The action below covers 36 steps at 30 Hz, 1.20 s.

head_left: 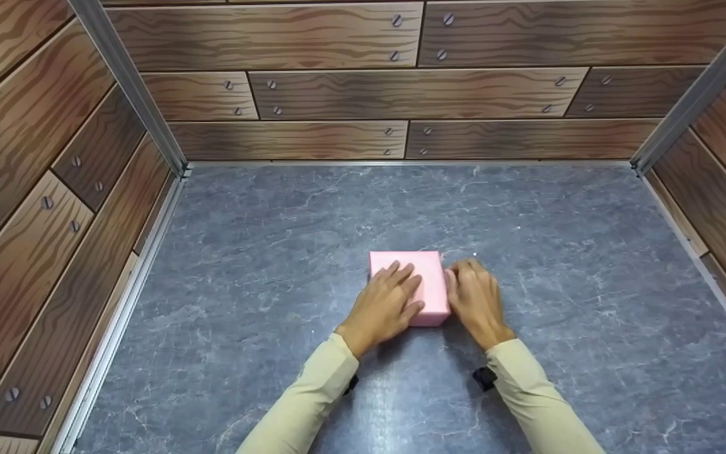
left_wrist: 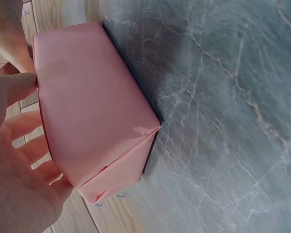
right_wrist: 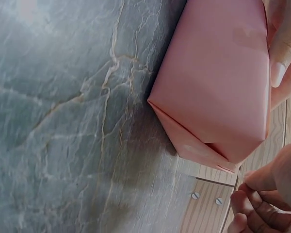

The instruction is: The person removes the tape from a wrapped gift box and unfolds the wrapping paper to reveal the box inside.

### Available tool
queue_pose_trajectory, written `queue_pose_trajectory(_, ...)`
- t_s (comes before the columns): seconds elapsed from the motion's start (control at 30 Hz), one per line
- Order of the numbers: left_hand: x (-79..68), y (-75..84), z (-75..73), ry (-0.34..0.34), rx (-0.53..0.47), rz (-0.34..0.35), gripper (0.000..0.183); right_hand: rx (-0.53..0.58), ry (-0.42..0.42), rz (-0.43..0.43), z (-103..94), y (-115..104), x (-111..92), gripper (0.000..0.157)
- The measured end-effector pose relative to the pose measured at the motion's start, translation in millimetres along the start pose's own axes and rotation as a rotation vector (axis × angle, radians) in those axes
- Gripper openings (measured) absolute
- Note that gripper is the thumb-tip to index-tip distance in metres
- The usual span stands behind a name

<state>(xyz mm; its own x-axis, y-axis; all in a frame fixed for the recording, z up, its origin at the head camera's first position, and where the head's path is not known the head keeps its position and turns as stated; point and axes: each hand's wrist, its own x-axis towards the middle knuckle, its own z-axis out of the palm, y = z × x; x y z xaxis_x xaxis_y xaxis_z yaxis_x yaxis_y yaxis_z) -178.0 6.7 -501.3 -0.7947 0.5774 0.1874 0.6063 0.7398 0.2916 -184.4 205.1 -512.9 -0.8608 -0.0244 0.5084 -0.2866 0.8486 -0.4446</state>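
Note:
A box wrapped in pink paper stands on the grey marbled surface. My left hand rests on its top with the fingers spread. In the left wrist view the thumb lies at the top edge. A strip of tape shows on the near side of the box, and folded paper flaps close its right end. My right hand is beside that end, fingers curled. In the right wrist view its thumb and forefinger pinch a small translucent piece that looks like clear tape.
Wood-patterned panels with printed screws wall in the back and both sides. Metal strips run along the corners. The grey marbled surface spreads around the box. A black wrist device sits under the right sleeve.

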Motion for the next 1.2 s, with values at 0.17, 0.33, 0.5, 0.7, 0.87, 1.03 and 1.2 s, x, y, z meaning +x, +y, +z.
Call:
queue_pose_trajectory(0.17,1.4,-0.2,-0.9,-0.01,-0.003,-0.002,0.049,-0.008,0.001,0.003,-0.6,1.2,0.5,0.008)
queue_pose_trajectory(0.33,1.3,0.9,0.1,-0.004,-0.002,0.005,0.049,-0.014,-0.005,0.01,-2.3,3.8,-0.5,0.007)
queue_pose_trajectory(0.5,1.5,1.2,0.6,-0.005,-0.004,0.008,0.048,-0.013,-0.01,0.03,-4.8,8.6,-1.5,0.006)
queue_pose_trajectory(0.7,1.1,-0.1,0.9,-0.015,-0.015,-0.008,0.048,0.0,-0.027,0.033,-9.7,11.0,-0.3,0.008)
queue_pose_trajectory(0.87,1.4,0.0,1.3,-0.003,-0.003,-0.002,0.048,0.004,-0.024,0.041,-14.8,11.6,1.4,0.009)
queue_pose_trajectory(1.03,0.6,0.6,0.6,0.001,0.007,-0.002,0.048,0.016,-0.028,0.048,-18.6,11.5,2.7,0.009)
queue_pose_trajectory(1.2,1.2,0.7,-0.8,-0.001,0.005,0.001,0.048,0.033,-0.036,0.043,-23.8,9.5,3.4,0.006)
